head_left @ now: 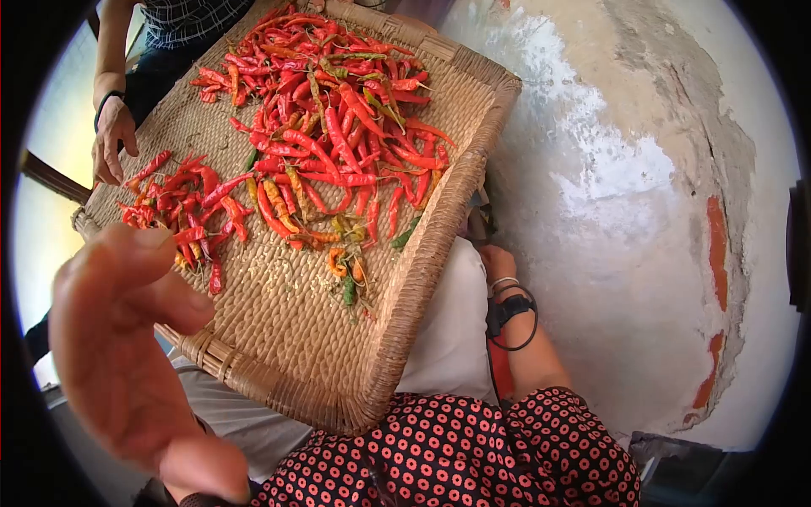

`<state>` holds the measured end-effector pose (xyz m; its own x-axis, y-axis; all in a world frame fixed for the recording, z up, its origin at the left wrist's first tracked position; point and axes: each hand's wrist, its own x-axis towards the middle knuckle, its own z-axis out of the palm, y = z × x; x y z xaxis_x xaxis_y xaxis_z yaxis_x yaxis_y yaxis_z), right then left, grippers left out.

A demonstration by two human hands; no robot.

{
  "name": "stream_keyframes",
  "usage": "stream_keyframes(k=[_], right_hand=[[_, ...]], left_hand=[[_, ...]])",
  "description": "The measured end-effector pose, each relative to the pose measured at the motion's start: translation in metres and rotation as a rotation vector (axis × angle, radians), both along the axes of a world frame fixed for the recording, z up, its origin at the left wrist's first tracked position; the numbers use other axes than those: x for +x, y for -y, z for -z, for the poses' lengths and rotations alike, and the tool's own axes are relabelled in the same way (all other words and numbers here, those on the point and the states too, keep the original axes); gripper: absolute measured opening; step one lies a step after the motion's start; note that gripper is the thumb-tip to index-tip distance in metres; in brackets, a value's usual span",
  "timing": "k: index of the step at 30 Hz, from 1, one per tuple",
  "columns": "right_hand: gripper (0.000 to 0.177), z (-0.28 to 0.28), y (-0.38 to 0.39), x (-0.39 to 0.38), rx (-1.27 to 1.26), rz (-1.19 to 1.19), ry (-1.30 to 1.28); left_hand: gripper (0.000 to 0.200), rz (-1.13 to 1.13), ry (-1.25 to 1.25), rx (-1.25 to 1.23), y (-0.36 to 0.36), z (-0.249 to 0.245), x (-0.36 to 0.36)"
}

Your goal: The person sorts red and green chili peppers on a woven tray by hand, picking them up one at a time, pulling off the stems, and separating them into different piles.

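Note:
My left hand [122, 338] is raised close to the camera at the lower left, its fingers curved and the thumb apart. Nothing shows in it. Behind it lies a woven wicker tray [329, 363] resting over my lap. A big heap of red chili peppers [338, 127] covers the tray's far part, and a smaller chili pile [190, 198] lies on its left side. A few shrivelled orange and green chilies [342, 266] sit nearer me. My right hand [497, 264] is down beside my thigh, right of the tray. Its fingers are mostly hidden.
Another person's hand [114, 139] hangs at the tray's left edge, beside the smaller pile. Pale seeds [283, 279] are scattered on the weave. A plastered wall [583, 253] with peeling patches and exposed brick stands at the right. A black band [511, 308] circles my right wrist.

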<state>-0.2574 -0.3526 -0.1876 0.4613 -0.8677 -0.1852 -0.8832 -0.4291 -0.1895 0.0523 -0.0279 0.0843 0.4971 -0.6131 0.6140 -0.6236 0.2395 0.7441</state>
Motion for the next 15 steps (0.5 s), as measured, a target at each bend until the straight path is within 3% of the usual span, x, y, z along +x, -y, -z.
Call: stream_keyframes(k=[1,2,4,8,10,15], right_hand=[[0.02,0.01,0.002,0.0,0.064,0.061,-0.015],[0.02,0.018,0.005,0.001,0.062,0.06,-0.016],[0.02,0.029,0.011,0.007,0.132,0.011,-0.007],[0.023,0.036,0.024,0.037,0.125,-0.069,0.043],[0.029,0.044,0.029,0.051,0.099,-0.121,0.241],[0.038,0.041,0.036,0.083,-0.014,-0.298,0.273]], left_hand=[[0.101,-0.356,-0.117,-0.044,0.004,-0.01,-0.025],[0.099,-0.138,0.039,-0.148,0.007,-0.015,-0.02],[0.095,-0.004,0.114,-0.208,0.012,-0.022,-0.022],[0.087,0.045,0.172,-0.207,0.023,-0.027,-0.025],[0.083,0.059,0.188,-0.201,0.029,-0.026,-0.025],[0.074,0.046,0.271,-0.167,0.029,-0.028,-0.02]])
